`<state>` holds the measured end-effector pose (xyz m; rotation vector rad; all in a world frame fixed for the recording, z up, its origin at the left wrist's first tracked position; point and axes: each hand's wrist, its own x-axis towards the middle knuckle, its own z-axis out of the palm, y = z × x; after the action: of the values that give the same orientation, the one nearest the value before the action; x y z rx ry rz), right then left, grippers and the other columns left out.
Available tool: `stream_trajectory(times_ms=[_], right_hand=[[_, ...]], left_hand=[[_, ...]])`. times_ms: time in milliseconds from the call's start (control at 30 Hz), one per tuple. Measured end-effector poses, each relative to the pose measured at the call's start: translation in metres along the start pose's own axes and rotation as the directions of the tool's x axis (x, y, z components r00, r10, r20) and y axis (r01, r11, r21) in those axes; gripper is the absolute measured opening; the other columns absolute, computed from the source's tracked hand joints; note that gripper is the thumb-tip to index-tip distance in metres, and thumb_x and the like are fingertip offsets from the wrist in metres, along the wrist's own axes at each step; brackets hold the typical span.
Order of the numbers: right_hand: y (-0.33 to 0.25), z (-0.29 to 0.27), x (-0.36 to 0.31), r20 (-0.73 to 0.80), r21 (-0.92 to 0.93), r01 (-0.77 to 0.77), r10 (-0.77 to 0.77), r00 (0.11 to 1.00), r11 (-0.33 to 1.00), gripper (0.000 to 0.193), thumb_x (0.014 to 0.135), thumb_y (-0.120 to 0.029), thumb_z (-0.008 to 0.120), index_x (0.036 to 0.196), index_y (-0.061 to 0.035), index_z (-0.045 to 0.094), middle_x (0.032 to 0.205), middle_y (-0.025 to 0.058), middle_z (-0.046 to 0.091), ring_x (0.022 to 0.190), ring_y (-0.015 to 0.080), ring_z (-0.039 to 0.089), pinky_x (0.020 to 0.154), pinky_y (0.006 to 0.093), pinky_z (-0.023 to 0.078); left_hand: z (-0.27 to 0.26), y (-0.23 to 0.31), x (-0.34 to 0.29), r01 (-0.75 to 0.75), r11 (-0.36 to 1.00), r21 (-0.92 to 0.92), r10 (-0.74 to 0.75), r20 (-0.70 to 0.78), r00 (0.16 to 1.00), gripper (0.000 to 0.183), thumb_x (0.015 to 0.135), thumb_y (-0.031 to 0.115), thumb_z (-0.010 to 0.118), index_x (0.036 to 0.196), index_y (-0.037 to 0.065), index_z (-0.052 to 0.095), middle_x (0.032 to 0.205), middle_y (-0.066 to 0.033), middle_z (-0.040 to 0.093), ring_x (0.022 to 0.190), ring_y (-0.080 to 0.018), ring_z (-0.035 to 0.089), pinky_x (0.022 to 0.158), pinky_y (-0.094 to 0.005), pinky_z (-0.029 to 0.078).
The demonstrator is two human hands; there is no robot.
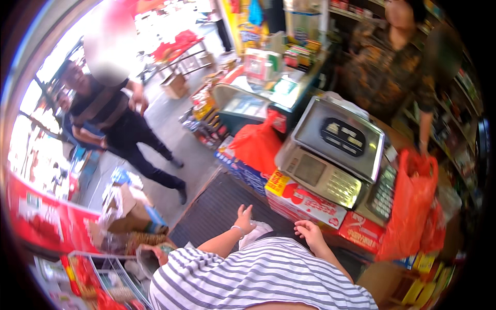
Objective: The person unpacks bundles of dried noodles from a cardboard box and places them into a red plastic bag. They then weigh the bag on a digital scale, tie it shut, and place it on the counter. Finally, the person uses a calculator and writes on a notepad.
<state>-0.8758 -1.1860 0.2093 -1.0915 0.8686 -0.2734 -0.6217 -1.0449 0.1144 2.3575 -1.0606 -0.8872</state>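
Fingers of the left hand are spread, thumb apart, with nothing seen in their grip; those of the right hand are loosely bent and part-way open, and appear bare too. Between the two hands is the white trousers patch of the wearer's lap, beneath a striped shirt. Nearest to them lies the carton, just ahead of the right hand and ahead and to the right of the left one, so the right is the nearer. Its long axis slants from upper left to lower right, across the line of the right forearm; whether those fingers touch it I cannot tell. Above the carton is a scale, slanted the same way, with a red box and a keypad to its right. Red bags flank it, one on the left and one on the right. Under the hands is a dark ribbed surface, mat or low tabletop, hard to say. Beyond are a glass case, a person standing on the left and another behind the scale, one arm down toward the right-hand bag, with shelves along the far right
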Motion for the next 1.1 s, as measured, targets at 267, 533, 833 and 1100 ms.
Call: stream_trajectory(times_ms=[267, 533, 833, 1100], right_hand=[[-0.005, 0.004, 0.01, 0.054, -0.032, 0.009, -0.007, 0.999, 0.999, 0.019, 0.085, -0.011, 0.055, 0.102, -0.0034, 0.059, 0.088, 0.0045, 0.064, 0.073, 0.0096, 0.059, 0.061, 0.0197, 0.043], [-0.01, 0.012, 0.015, 0.123, -0.083, 0.145, -0.134, 0.983, 0.986, 0.022, 0.086, -0.014, 0.057, 0.105, -0.0032, 0.06, 0.088, 0.0041, 0.063, 0.076, 0.0097, 0.057, 0.067, 0.0247, 0.047], [0.003, -0.019, 0.005, -0.087, 0.034, 0.216, -0.212, 0.973, 0.976, 0.017, 0.082, -0.013, 0.06, 0.097, -0.0049, 0.061, 0.08, 0.0002, 0.061, 0.064, 0.0075, 0.052, 0.061, 0.0231, 0.045], [0.007, -0.04, -0.022, -0.213, 0.012, 0.2, -0.193, 0.958, 0.98, 0.02, 0.085, -0.016, 0.058, 0.1, -0.0033, 0.061, 0.081, 0.0014, 0.061, 0.068, 0.0086, 0.055, 0.065, 0.0245, 0.046]], left_hand=[[0.005, -0.003, -0.016, 0.047, 0.996, 0.076, -0.054, 0.09, 0.995, 0.086, 0.069, 0.018, 0.07, 0.141, 0.017, 0.021, 0.145, -0.0232, 0.007, 0.129, -0.0404, 0.029, 0.103, -0.0396, 0.033], [0.042, -0.073, 0.018, -0.186, 0.981, 0.063, 0.174, 0.157, 0.972, 0.084, 0.063, 0.016, 0.075, 0.135, 0.01, 0.032, 0.131, -0.0232, 0.034, 0.121, -0.0369, 0.037, 0.097, -0.0386, 0.041], [0.066, -0.071, 0.067, -0.449, 0.893, 0.024, 0.415, 0.34, 0.844, 0.071, 0.064, 0.02, 0.075, 0.127, 0.004, 0.044, 0.111, -0.0192, 0.057, 0.103, -0.0319, 0.055, 0.085, -0.0374, 0.046], [0.079, -0.036, 0.083, -0.367, 0.93, 0.014, 0.316, 0.478, 0.819, 0.062, 0.068, 0.015, 0.072, 0.124, 0.002, 0.048, 0.113, -0.0173, 0.057, 0.104, -0.0268, 0.057, 0.084, -0.0346, 0.049]])
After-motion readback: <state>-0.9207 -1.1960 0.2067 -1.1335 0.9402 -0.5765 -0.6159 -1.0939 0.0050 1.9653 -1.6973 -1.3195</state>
